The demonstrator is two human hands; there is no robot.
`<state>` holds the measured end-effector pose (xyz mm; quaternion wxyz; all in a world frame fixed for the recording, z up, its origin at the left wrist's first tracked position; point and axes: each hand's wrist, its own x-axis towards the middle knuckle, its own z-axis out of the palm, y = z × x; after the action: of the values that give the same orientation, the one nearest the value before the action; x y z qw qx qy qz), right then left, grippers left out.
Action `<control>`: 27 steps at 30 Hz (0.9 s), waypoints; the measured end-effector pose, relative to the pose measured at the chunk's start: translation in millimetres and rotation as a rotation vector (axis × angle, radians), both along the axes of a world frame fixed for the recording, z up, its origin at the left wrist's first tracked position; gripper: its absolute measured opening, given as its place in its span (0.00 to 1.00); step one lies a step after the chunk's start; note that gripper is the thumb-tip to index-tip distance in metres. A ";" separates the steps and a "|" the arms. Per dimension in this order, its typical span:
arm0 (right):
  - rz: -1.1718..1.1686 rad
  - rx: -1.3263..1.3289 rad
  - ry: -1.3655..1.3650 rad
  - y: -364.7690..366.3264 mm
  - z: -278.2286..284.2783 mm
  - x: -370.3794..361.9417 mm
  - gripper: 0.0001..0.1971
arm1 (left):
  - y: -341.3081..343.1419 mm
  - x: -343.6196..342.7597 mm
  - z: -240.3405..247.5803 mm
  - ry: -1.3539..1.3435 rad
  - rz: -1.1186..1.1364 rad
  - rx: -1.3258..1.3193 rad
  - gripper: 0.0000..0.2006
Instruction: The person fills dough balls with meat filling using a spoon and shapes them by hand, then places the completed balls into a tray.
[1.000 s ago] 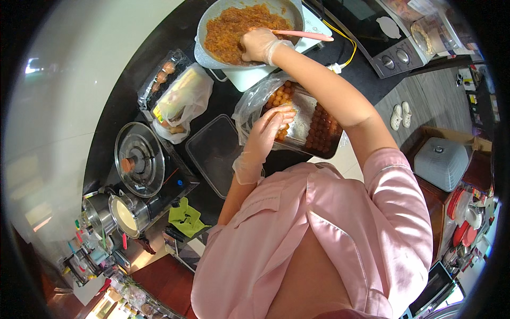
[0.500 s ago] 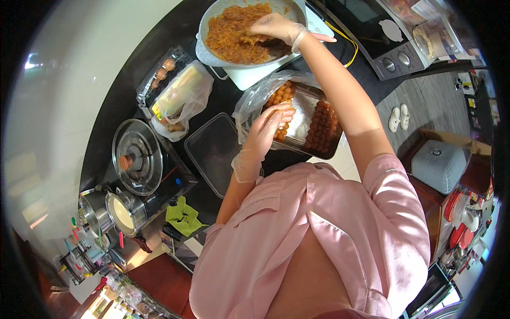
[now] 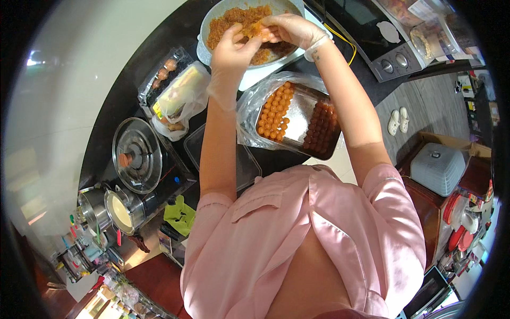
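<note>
Pan of shredded orange mixture. Over pan: left hand and right hand, both half-curled, gripping one clump. Beside pan: metal tray of balls.

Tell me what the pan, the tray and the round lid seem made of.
Pan: probably metal, its matte grey finish suggesting a coating. Tray: bright metal, perhaps steel; its floor glints. Round lid: likely clear glass, as dark surface shows through.

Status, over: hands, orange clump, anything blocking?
Left hand and right hand gloved, over pan. Orange clump between their fingertips. Tray of balls apart from pan, not blocking.
</note>
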<state>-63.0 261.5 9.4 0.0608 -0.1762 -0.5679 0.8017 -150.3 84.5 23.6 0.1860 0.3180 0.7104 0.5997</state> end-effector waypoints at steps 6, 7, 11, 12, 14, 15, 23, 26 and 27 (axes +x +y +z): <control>-0.051 0.098 -0.060 -11.6 0.2 6.1 0.15 | 28.8 -24.0 -29.3 0.119 -0.101 -0.034 0.22; -0.112 0.125 -0.101 -12.2 2.9 7.3 0.16 | 29.3 -25.5 -25.8 0.141 -0.112 -0.096 0.20; -0.194 0.217 -0.117 -13.4 10.5 11.3 0.18 | 28.4 -36.1 -21.4 -0.094 -0.198 -0.046 0.17; -0.229 0.210 -0.102 -13.1 11.5 11.9 0.18 | 26.7 -38.3 -18.0 -0.196 -0.222 -0.035 0.16; -0.265 0.207 -0.084 -10.0 11.1 13.0 0.19 | 21.3 -42.0 -14.7 -0.260 -0.250 -0.014 0.16; -0.294 0.176 -0.020 -8.7 10.7 14.3 0.18 | 19.3 -43.5 -13.3 -0.325 -0.277 0.007 0.16; -0.077 0.568 0.149 -23.1 19.2 14.0 0.17 | 12.1 -54.4 -12.5 -0.568 -0.544 0.099 0.20; 0.008 0.717 -0.007 -20.9 20.3 11.2 0.18 | 17.8 -55.0 -17.1 -0.773 -0.555 0.176 0.19; -0.015 0.832 -0.002 -20.7 20.3 10.4 0.18 | 19.4 -54.2 -18.8 -0.877 -0.531 0.201 0.19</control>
<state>-52.6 240.8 29.7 0.1322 -0.1414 -0.8422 0.5033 -204.5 103.9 4.8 0.5803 0.2224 0.3993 0.6740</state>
